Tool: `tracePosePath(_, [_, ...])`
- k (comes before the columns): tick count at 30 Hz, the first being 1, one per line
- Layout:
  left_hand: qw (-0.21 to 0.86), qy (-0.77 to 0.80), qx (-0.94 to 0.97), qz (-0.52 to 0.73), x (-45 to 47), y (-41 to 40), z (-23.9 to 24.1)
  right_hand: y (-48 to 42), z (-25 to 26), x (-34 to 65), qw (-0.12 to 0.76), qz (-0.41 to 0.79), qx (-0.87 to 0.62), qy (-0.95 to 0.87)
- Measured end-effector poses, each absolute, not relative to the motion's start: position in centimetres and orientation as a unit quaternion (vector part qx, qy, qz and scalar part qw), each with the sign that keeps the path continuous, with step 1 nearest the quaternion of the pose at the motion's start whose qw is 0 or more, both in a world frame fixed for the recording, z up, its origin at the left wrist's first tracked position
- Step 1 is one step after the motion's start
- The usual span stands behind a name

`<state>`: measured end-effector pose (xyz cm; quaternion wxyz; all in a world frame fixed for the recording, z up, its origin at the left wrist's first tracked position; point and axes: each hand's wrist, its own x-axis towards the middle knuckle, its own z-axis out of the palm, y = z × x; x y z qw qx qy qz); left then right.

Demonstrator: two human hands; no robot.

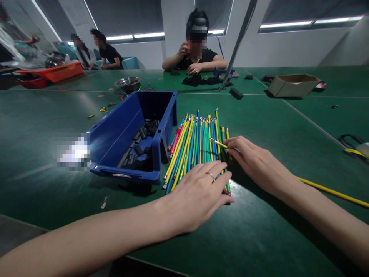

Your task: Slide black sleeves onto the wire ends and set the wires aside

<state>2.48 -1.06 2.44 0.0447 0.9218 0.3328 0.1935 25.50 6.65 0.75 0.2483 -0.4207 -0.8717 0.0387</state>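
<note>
A row of cut cables [184, 148] in yellow, green, blue and some red lies side by side on the green table, with metal lugs at the far ends. My left hand [196, 192], a ring on one finger, lies over the near right part of the row with its fingers apart. Just above the right edge of the row, my right hand [256, 159] pinches a yellow-green cable [221, 144] between thumb and fingers. Its metal lug points left. A longer yellow cable [331, 190] emerges behind my right forearm; whether it is the same cable is hidden.
Left of the cables stands a blue bin [113, 127] with black pieces inside. Farther back are a metal bowl [128, 82], an orange tray [65, 72], a cardboard box [294, 86] and a slanting metal pole [239, 42]. A person [198, 54] sits across the table.
</note>
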Motion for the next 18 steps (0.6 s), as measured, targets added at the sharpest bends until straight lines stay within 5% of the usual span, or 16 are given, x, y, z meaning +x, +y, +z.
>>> tracePosePath(10, [0.004, 0.504, 0.86, 0.085, 0.2, -2.3, 3.5, 6.4, 0.5, 25.7, 0.244, 0.03, -0.431, -0.868])
tracePosePath(18, [0.096, 0.52, 0.843, 0.099, 0.9, -1.8, 2.3, 6.6, 0.4, 25.9, 0.248, 0.046, -0.431, -0.867])
